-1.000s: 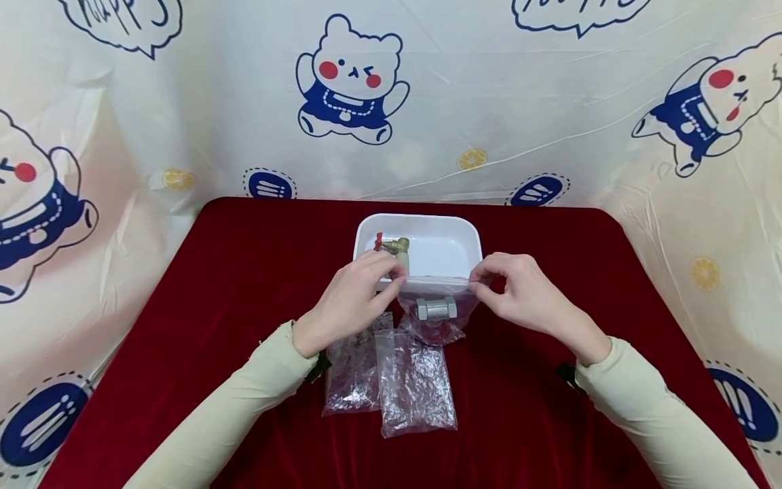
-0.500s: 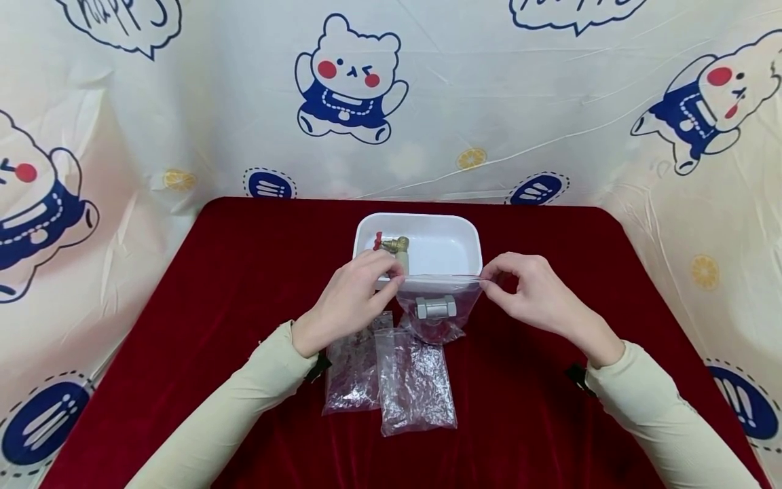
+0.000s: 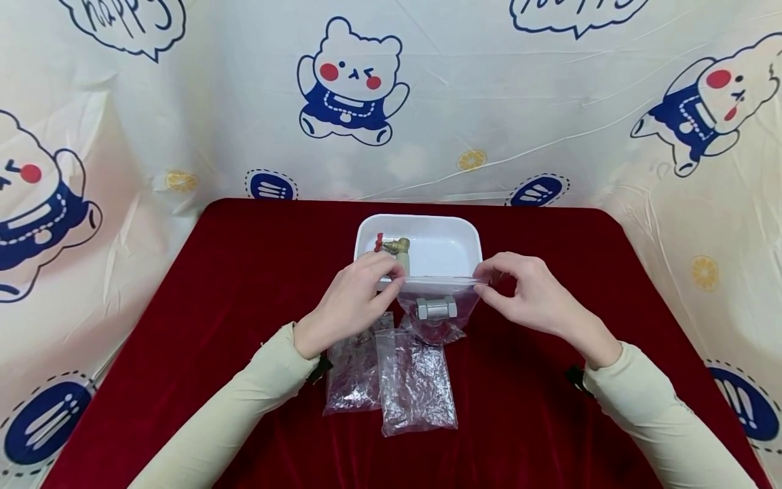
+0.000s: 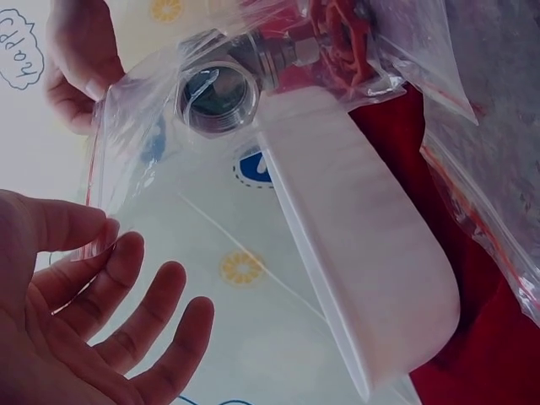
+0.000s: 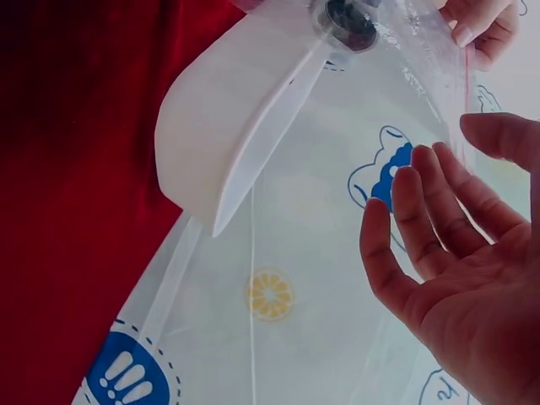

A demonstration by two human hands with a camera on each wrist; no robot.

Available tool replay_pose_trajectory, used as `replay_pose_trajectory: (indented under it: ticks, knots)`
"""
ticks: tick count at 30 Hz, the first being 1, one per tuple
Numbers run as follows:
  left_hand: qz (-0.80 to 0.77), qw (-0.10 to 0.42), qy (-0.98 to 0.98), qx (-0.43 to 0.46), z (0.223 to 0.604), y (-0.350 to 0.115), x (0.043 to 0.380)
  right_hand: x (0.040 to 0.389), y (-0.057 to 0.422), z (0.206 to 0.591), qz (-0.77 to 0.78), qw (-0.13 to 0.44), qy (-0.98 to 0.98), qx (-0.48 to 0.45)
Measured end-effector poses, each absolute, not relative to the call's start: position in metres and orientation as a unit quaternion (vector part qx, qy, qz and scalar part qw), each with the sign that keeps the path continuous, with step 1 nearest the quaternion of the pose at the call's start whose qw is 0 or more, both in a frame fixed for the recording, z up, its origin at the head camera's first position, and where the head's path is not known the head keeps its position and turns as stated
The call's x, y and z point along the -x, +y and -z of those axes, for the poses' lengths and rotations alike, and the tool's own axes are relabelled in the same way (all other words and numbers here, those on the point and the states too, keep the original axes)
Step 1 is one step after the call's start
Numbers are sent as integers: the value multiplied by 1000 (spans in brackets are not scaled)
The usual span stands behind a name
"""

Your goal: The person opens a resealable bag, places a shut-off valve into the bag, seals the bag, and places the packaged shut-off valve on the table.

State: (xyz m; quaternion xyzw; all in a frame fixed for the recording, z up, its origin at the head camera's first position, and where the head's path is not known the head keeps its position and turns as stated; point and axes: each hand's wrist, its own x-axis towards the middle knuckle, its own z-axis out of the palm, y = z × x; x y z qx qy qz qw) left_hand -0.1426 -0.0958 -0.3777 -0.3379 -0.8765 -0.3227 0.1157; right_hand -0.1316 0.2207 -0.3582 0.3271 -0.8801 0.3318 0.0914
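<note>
A clear zip bag stands upright just in front of the white tray. Inside it lies a grey metal valve; the left wrist view shows its threaded open end and red handwheel. My left hand pinches the left end of the bag's seal between thumb and forefinger, the other fingers spread loosely in the left wrist view. At the seal's right end is my right hand, thumb and forefinger parted on either side of the bag's edge. Its remaining fingers are relaxed in the right wrist view.
A brass valve with a red handle lies in the tray's left side, partly behind the left hand. Two flat clear bags, one on the left and one in the middle, lie on the dark red tablecloth.
My right hand slides outward along the bag's seal, then slightly back inward, its thumb and forefinger parting a little. The left hand keeps its hold, and the bag with the valve stays in place.
</note>
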Motion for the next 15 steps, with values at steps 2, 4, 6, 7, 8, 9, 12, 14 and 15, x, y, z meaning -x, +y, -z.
replay_pose_trajectory:
  ticks: [2,4,6,7,8,9,12,14,15]
  knots:
    - [324,115,-876,338,377,-95,142,133,219,358,-334,92,-877,-332]
    - [326,114,-876,338,377,-94,142,133,217,359,-335,94,-875,-337]
    - [326,114,-876,337,376,-94,142,134,216,361,-336,95,-874,-338]
    - [326,115,-876,336,376,-94,142,134,215,361,-337,96,-873,-339]
    - [325,115,-876,336,377,-94,142,134,215,362,-338,97,-872,-341]
    - [324,115,-877,336,377,-94,142,134,215,363,-338,100,-871,-343]
    - [323,117,-877,336,377,-95,143,134,214,364,-338,112,-866,-351]
    - [322,118,-877,337,377,-95,143,134,214,364,-339,118,-865,-352]
    - [322,119,-877,337,377,-95,143,134,213,364,-339,120,-865,-350]
